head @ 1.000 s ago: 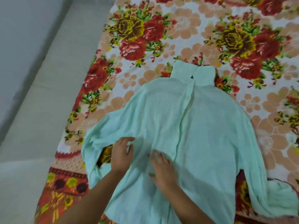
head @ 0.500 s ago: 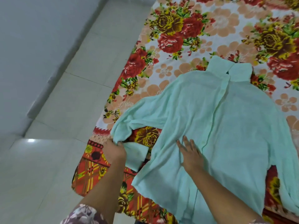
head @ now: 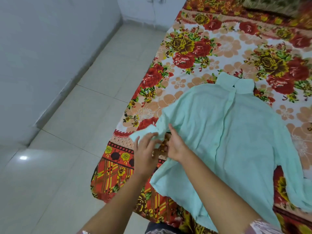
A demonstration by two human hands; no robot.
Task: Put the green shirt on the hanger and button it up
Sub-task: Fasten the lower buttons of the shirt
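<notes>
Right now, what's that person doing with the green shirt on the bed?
A person is handling a pale green button-up shirt spread flat on a red flowered bedsheet. Both hands are at one sleeve. The left hand pinches the cuff, and the right hand is on the bunched fabric beside it. I can't see a hanger.

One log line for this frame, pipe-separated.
stage: arranging sleeve | green shirt: flat on floral bedsheet | left hand: pinches cuff | right hand: on bunched sleeve, grip unclear | hanger: not visible
</notes>
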